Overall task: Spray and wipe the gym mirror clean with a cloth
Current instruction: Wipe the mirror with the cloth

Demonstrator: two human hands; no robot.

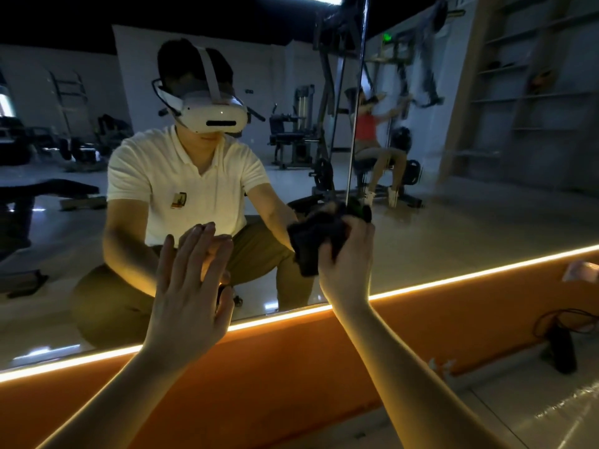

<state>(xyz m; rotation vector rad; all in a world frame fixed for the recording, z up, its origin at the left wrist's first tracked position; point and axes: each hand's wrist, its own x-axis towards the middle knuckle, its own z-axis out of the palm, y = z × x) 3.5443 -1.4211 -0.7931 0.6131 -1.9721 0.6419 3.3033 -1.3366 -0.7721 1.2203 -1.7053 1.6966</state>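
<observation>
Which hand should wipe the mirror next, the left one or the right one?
The right hand, probably. Its grip is already round the dark cloth, bunched against the mirror. The left hand lies flat on the glass with straight fingers and holds nothing.

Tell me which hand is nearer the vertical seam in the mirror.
Right. The right hand, gripping the dark cloth, is at the lower end of the seam; the left hand lies flat on the glass, to its left.
</observation>
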